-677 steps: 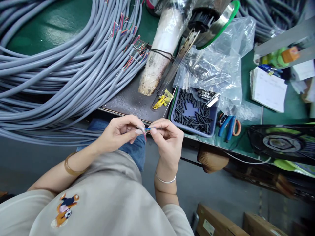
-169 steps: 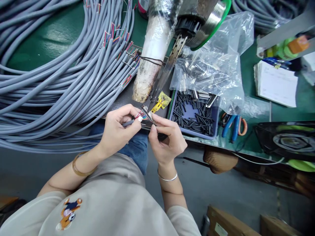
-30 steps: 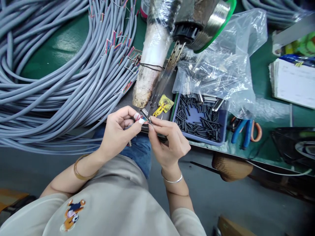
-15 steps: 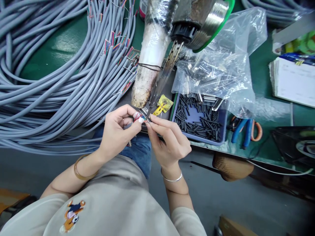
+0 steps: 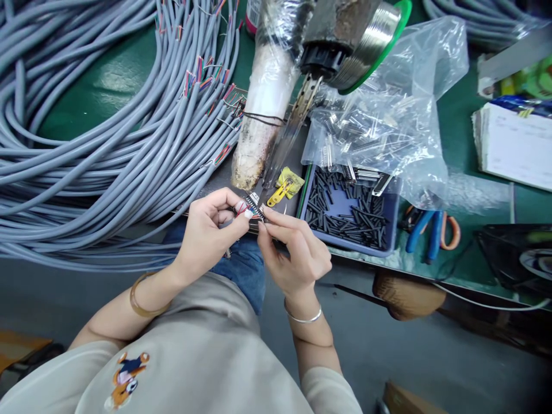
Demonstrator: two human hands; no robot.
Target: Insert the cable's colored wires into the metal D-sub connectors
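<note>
My left hand (image 5: 213,227) is closed, thumb and forefinger pinching a small bundle of coloured wires (image 5: 243,208). My right hand (image 5: 295,247) pinches the end of a thin wire between thumb and fingertips, just right of the left thumb. A metal multi-pin connector (image 5: 253,199) lies right above the fingertips. The soldering iron (image 5: 280,150) points down from above, its dark tip reaching the connector. Whether the tip touches a pin is too small to tell. Beside it lies a yellow metal piece (image 5: 279,192) on a yellow pad (image 5: 294,181).
Many grey cables (image 5: 129,161) with stripped ends cover the left. On the right, a blue tray (image 5: 391,230) holds short black tubes, under a plastic bag (image 5: 414,115) of connectors. A solder spool (image 5: 371,40) hangs above. Cutters (image 5: 425,233) and a paper pad (image 5: 517,144) lie further right.
My right hand has shifted slightly left and down, its fingertips a little lower by the wires. The connector shows more clearly. My left hand has barely moved.
</note>
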